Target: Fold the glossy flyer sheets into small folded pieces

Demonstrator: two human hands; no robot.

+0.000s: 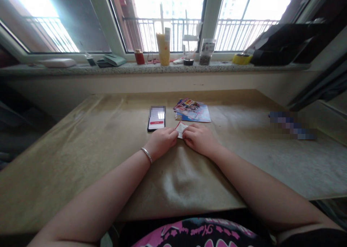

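A small pale paper (180, 128), red along one edge, peaks between the left fingers (173, 134) and right fingers (187, 133), both clamped on its sides. Beyond them on the counter (121, 131) lie printed sheets (197, 113) and, leftward, a phone (156, 123).

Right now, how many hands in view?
2: the left hand at the left side of the small paper, and the right hand at its right side. Some fingers are partly hidden; no other hand shows.

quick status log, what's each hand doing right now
Left hand: closed, holding the small paper by its left side.
Right hand: closed, holding its right side.
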